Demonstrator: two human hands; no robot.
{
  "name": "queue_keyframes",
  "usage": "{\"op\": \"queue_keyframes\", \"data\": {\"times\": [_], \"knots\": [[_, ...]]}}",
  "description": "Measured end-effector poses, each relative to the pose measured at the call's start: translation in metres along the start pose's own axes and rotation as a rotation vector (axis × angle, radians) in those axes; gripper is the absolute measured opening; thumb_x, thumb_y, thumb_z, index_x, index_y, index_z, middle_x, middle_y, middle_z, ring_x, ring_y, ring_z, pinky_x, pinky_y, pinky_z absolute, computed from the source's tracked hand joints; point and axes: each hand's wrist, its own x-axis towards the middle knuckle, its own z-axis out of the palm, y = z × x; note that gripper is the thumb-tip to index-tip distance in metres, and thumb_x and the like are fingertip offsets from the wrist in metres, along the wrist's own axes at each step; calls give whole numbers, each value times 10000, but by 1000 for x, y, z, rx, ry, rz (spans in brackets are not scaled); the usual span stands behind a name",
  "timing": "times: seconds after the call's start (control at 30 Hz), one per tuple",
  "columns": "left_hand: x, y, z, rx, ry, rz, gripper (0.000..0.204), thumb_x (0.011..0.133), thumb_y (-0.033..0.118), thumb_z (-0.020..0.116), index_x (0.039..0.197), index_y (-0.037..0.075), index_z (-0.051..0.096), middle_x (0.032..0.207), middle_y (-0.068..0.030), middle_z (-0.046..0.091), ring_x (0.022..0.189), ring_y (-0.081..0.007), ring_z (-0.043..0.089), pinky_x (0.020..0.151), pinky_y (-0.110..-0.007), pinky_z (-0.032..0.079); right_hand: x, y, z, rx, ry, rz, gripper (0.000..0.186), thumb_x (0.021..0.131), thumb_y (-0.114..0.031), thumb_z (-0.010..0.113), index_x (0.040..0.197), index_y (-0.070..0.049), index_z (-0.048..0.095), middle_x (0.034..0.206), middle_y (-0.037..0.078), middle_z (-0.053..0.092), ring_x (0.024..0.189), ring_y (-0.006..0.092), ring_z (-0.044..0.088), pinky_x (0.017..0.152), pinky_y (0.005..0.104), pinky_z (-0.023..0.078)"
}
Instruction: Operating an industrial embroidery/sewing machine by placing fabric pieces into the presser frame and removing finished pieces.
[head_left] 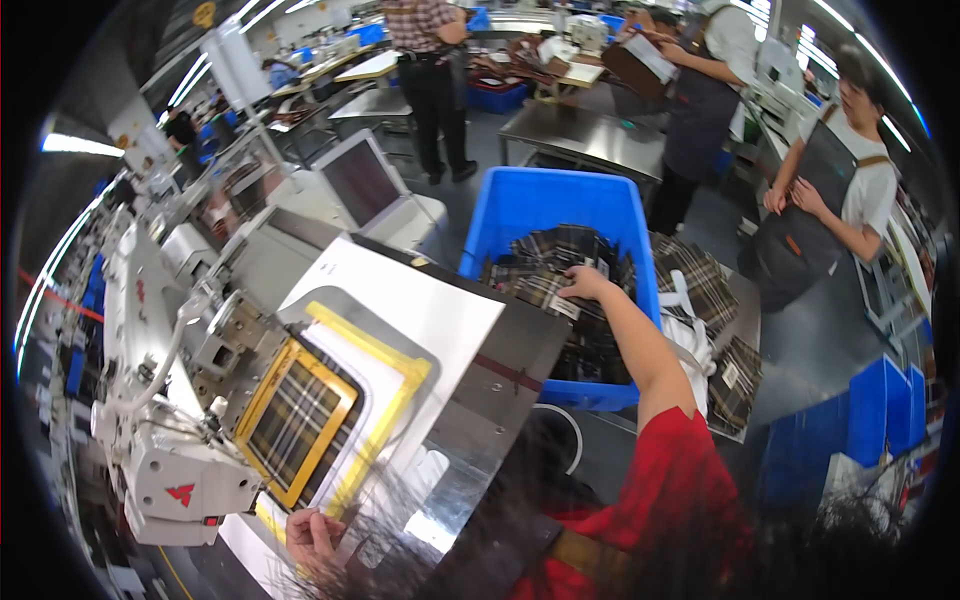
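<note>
My right hand [583, 282] reaches out into a blue plastic bin [560, 200] and rests on a pile of dark plaid fabric pieces [560, 262], fingers on the top piece. My left hand [312, 535] lies at the near edge of the sewing machine's metal table [440, 310], fingers curled on the plate beside a yellow clamp frame [300, 420]. That frame holds a plaid fabric piece [295, 415] under the white machine head [175, 470].
More plaid pieces [700, 285] are stacked on a table right of the bin, with white cloth beside them. A laptop [365, 180] stands behind the machine. Three people stand further back, one in a dark apron at right [830, 190]. Blue crates [885, 410] sit low right.
</note>
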Motion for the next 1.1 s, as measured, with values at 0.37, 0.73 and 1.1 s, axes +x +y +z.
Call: {"op": "queue_keyframes", "data": {"times": [0.37, 0.73, 1.1], "knots": [[-9, 6, 4, -116, -48, 43, 125, 933, 116, 597, 958, 2, 553, 746, -69, 604, 641, -137, 589, 664, -291, 524, -43, -100, -73, 7, 392, -289, 218, 882, -216, 605, 997, -43, 669, 863, 173, 674, 814, 349, 646, 722, 416, 498], [-12, 35, 17, 53, -90, 238, 214, 923, 182, 641, 966, -9, 556, 755, -68, 604, 672, -146, 611, 676, -297, 535, -31, -88, -42, -100, 590, -292, 161, 867, -178, 631, 912, -31, 680, 905, 157, 671, 833, 351, 636, 729, 437, 503], [-15, 47, 22, -115, -76, 13, 229, 921, 193, 650, 968, -10, 556, 748, -64, 603, 668, -140, 608, 673, -277, 527, -35, -82, -37, -110, 685, -320, 134, 814, -147, 687, 832, -42, 606, 842, 123, 615, 753, 337, 615, 652, 413, 487]]}}
